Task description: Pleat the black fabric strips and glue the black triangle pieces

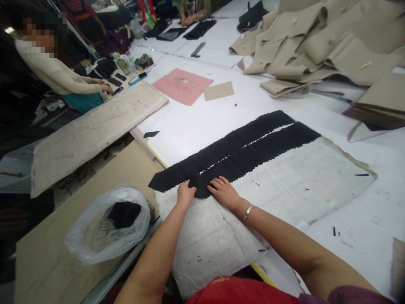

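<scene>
Two rows of overlapping black fabric pieces with jagged edges lie side by side across a white cloth-covered pad. The far row ends in a point at the left. At the near end of the closer row, my left hand pinches the left edge of a black piece. My right hand, with a silver bracelet at the wrist, rests on that piece's right side, fingers slightly spread and lying flat.
A plastic bag holding black scraps stands on a board at the left. Pink cloth and a beige rectangle lie beyond the rows. Beige fabric is heaped at the back right. A person works at the far left.
</scene>
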Demonstrator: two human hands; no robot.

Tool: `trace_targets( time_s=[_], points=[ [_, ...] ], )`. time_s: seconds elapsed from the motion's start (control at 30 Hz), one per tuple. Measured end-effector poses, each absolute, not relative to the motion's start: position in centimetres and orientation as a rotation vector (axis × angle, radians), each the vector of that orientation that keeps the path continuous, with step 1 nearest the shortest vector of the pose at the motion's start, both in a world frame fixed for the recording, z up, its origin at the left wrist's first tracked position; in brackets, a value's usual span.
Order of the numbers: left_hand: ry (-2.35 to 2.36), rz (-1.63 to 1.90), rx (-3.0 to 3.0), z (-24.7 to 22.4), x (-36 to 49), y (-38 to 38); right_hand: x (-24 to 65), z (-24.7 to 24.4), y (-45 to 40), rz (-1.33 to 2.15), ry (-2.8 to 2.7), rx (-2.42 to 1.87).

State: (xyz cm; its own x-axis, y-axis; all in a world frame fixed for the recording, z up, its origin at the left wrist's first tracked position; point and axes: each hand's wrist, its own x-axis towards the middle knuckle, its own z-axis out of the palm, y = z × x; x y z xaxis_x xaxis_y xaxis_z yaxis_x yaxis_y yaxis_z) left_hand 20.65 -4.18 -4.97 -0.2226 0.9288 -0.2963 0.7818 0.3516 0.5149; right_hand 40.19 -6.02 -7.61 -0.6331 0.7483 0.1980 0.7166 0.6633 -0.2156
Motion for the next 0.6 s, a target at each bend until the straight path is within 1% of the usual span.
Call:
trace_targets(
  time_s=[0.23,0.6],
  points=[
    [1.977,0.443,1.420,-5.20,20.89,-4.22,40.30,-8.49,-6.21,0.176,-2.575,-1.185],
    [2.004,0.438,1.356,-5.46,20.90,-3.95,40.52,-8.45,-6.05,0.190,-2.587,-1.171]
  ],
)
